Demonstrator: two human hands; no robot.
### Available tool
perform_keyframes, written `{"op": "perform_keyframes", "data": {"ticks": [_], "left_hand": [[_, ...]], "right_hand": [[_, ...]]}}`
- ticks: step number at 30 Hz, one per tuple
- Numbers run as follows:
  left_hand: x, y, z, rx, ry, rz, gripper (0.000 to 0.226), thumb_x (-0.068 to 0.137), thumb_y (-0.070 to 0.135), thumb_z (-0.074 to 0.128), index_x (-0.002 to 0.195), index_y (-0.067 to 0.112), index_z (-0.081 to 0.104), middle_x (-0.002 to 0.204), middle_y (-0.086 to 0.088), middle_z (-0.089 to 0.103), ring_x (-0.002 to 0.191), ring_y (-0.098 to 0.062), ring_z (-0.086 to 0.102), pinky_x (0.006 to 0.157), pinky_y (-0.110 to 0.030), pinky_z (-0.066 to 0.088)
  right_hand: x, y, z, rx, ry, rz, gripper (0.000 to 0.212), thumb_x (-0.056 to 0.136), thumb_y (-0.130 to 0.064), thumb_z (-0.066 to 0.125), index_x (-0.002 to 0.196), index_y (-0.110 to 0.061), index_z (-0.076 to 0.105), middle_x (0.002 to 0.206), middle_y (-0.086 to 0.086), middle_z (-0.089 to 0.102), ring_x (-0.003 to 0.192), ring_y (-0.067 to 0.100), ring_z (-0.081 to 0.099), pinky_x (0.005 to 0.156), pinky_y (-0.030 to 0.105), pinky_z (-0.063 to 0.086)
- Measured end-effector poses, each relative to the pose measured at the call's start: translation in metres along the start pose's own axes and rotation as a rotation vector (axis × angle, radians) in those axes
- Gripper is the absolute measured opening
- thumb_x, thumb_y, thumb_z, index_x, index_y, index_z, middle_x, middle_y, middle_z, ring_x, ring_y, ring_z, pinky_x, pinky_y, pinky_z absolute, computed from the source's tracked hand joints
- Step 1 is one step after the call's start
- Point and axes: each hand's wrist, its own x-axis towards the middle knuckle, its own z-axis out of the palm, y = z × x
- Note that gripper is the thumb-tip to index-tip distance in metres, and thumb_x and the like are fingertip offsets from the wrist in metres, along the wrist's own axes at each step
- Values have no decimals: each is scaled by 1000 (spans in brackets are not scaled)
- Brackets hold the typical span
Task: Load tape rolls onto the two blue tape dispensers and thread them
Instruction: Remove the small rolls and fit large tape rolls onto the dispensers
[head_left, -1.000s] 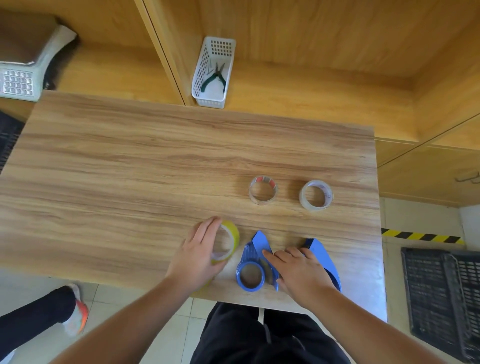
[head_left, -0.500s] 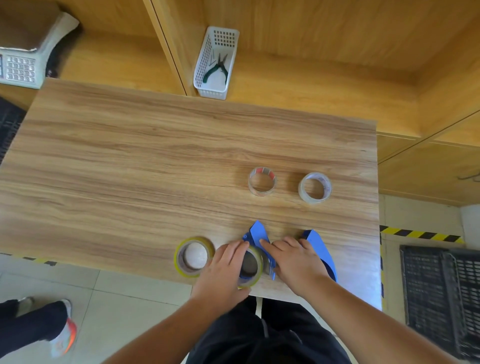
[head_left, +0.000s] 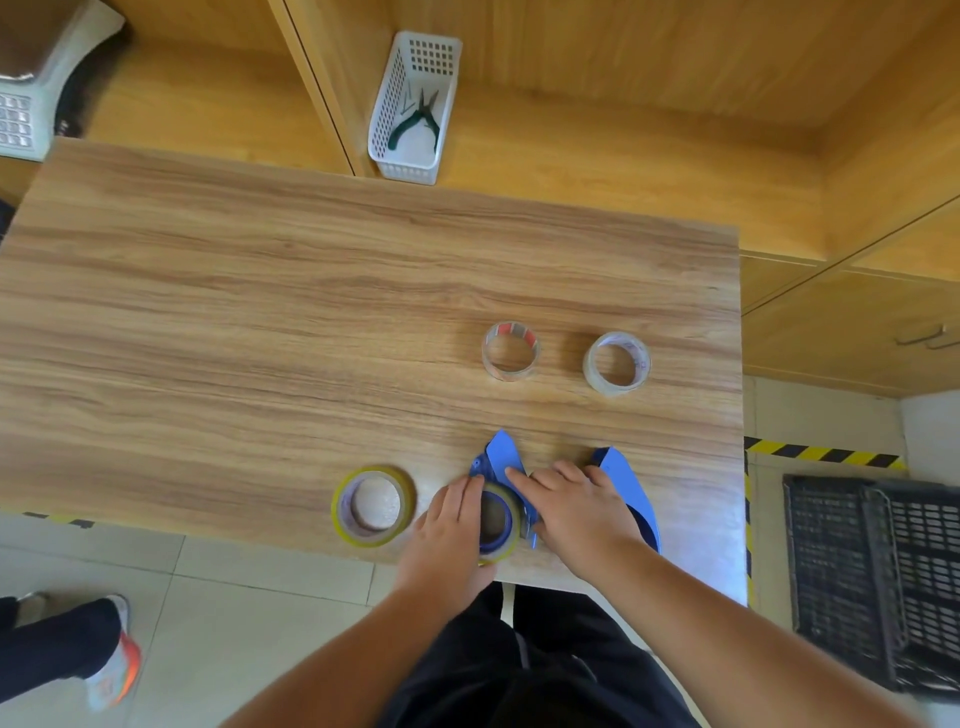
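Near the table's front edge lies a blue tape dispenser. A yellowish tape roll sits around its round hub. My left hand grips that roll from the left. My right hand presses flat on the dispenser's body just right of the roll. The second blue dispenser lies partly under my right wrist. Another yellow roll lies flat to the left of my hands. Two clear rolls stand farther back.
A white basket holding pliers sits on the shelf behind the wooden table. A black crate stands on the floor at right. Another person's leg and shoe are at lower left.
My left hand carried one yellowish roll from the left onto the dispenser's hub, leaving a second yellow roll on the table. My right hand stayed on the dispenser.
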Motion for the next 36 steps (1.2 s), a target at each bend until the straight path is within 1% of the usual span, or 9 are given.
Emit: {"op": "perform_keyframes", "data": {"ticks": [8, 13, 16, 20, 23, 26, 29, 33, 36], "left_hand": [[5, -4, 9, 76, -1, 27, 108, 74, 48, 83, 158, 12, 27, 161, -5, 38, 148, -22, 38, 117, -37, 41], [-4, -11, 1, 54, -13, 47, 112, 76, 52, 76, 162, 16, 14, 167, -1, 24, 153, -20, 27, 121, -39, 37], [-12, -29, -10, 44, 83, 39, 101, 74, 54, 72, 158, 17, 29, 160, -1, 39, 147, -22, 40, 112, -44, 47], [-19, -66, -29, 73, 182, -82, 102, 68, 56, 76, 155, 24, 36, 158, 1, 43, 148, -25, 39, 116, -49, 37], [-23, -88, -40, 97, 78, -210, 112, 65, 59, 80, 158, 32, 23, 165, 4, 26, 154, -26, 25, 118, -52, 31], [-24, -98, -45, 107, -2, -227, 112, 69, 47, 83, 159, 33, 17, 167, 5, 17, 154, -26, 20, 115, -52, 37], [-21, -96, -48, 74, 8, -226, 108, 71, 36, 86, 158, 30, 22, 165, 2, 21, 149, -28, 26, 108, -54, 47], [-20, -93, -50, 88, 29, -231, 105, 68, 35, 86, 155, 29, 28, 160, 0, 31, 143, -29, 34, 104, -51, 50], [-23, -90, -55, 72, 64, -232, 104, 70, 41, 83, 156, 29, 27, 159, 1, 32, 142, -29, 35, 104, -51, 49]], "right_hand": [[1, 1, 1, -22, -18, -14, 83, 85, -28, 73, 154, -35, 26, 130, -11, 60, 124, 23, 50, 104, 46, 41], [1, -1, -4, -11, -22, -19, 74, 96, -33, 60, 157, -35, 18, 141, -10, 53, 133, 24, 42, 109, 45, 34], [2, -2, -8, -33, -32, -25, 73, 97, -35, 57, 157, -34, 15, 144, -9, 50, 135, 25, 39, 111, 45, 32], [2, -4, -7, -74, -58, -42, 78, 92, -34, 65, 156, -29, 20, 137, -5, 55, 126, 26, 45, 107, 44, 37], [3, -5, -5, -108, -54, -58, 80, 89, -34, 70, 155, -26, 25, 133, -2, 57, 122, 28, 49, 103, 45, 41], [3, -7, -8, -144, -58, -67, 84, 87, -32, 73, 155, -23, 25, 134, 0, 56, 122, 28, 49, 103, 45, 41], [1, -8, -10, -156, -64, -71, 83, 89, -32, 71, 156, -22, 23, 137, 1, 54, 124, 28, 48, 104, 45, 40], [2, -8, -11, -165, -70, -80, 87, 88, -31, 72, 155, -23, 18, 139, 0, 52, 125, 28, 47, 106, 45, 38], [0, -8, -13, -150, -54, -104, 79, 95, -37, 62, 157, -22, 17, 142, 2, 50, 128, 29, 45, 109, 46, 37]]}}
